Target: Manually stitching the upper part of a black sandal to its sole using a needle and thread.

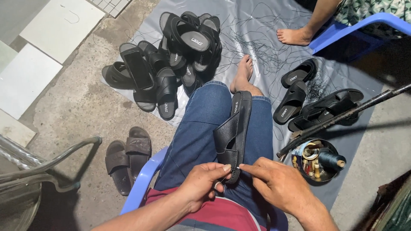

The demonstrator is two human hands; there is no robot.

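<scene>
Here left hand [201, 182] pinches the black leather sandal [234, 130] at its heel. Right hand [278, 182] fingertips pinched, touching the same end. Sandal lies along the thigh.

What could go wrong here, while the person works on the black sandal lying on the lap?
1. The black sandal only rests along the thigh; the left hand pinches just its near end, so it might slide off.
2. The right hand has its fingertips tight against the strap edge, so they could get pricked if a needle is there; none is visible.
3. Loose black thread lies around the bare foot and may tangle.
</scene>
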